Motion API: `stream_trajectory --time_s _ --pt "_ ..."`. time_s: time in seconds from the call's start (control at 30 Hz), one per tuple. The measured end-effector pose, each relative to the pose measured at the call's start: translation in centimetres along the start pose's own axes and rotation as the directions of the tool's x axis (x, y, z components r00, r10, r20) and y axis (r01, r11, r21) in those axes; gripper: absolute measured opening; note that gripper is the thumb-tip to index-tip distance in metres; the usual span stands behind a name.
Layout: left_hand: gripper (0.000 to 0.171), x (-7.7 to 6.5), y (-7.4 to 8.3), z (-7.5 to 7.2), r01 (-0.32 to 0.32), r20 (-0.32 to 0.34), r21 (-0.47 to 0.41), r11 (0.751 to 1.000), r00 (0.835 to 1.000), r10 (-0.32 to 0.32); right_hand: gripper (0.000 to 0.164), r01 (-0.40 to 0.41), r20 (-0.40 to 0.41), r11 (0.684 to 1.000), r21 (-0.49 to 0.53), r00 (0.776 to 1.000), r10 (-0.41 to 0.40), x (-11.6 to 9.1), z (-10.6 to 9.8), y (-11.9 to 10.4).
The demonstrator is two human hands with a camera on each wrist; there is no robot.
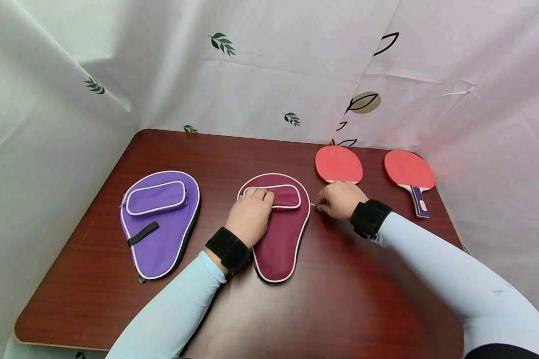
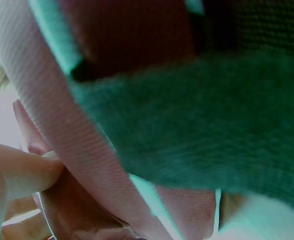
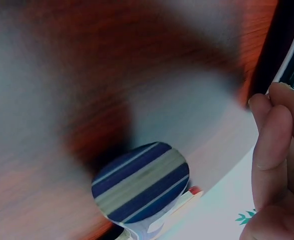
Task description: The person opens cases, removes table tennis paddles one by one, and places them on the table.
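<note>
A maroon table tennis paddle case (image 1: 280, 239) with white piping and a front pocket lies flat on the table. My left hand (image 1: 251, 214) holds it at the left, fingers over the pocket; in the left wrist view the thumb (image 2: 31, 172) presses the maroon fabric. At the case's right edge, my right hand (image 1: 340, 199) pinches the small metal zipper pull (image 1: 313, 204). In the right wrist view, thumb and fingertips (image 3: 274, 122) meet beside the case's white-piped edge; the pull is hidden there. Behind that hand lies a red paddle (image 1: 339, 164), its handle covered from the head view.
A purple paddle case (image 1: 161, 249) with a black strap lies at the left. A second red paddle (image 1: 408, 169) with a purple handle lies at the right back. The brown table (image 1: 85, 289) backs onto a white leaf-print curtain (image 1: 269, 70). A striped handle end (image 3: 140, 182) shows in the right wrist view.
</note>
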State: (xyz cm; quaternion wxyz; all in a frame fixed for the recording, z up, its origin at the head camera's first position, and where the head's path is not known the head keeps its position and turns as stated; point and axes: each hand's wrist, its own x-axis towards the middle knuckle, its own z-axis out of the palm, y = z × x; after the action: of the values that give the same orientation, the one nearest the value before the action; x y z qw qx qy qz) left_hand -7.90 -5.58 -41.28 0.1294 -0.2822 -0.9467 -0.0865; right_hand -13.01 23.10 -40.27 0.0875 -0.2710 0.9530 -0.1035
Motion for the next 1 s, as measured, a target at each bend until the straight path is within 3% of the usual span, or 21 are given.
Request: stream_trajectory --time_s 0.43,1.0 --pt "0.012 -0.1 -0.1 0.2 -0.004 -0.026 0.012 1.0 1.0 0.005 0.013 0.048 -0.022 0.999 0.025 0.999 -0.048 -1.6 0.6 -0.9" --pt "0.01 0.1 -0.1 0.1 -0.011 -0.012 0.011 1.0 1.0 0.011 0.011 0.084 -0.015 0.988 0.128 0.996 -0.082 -3.1 1.1 -1.9"
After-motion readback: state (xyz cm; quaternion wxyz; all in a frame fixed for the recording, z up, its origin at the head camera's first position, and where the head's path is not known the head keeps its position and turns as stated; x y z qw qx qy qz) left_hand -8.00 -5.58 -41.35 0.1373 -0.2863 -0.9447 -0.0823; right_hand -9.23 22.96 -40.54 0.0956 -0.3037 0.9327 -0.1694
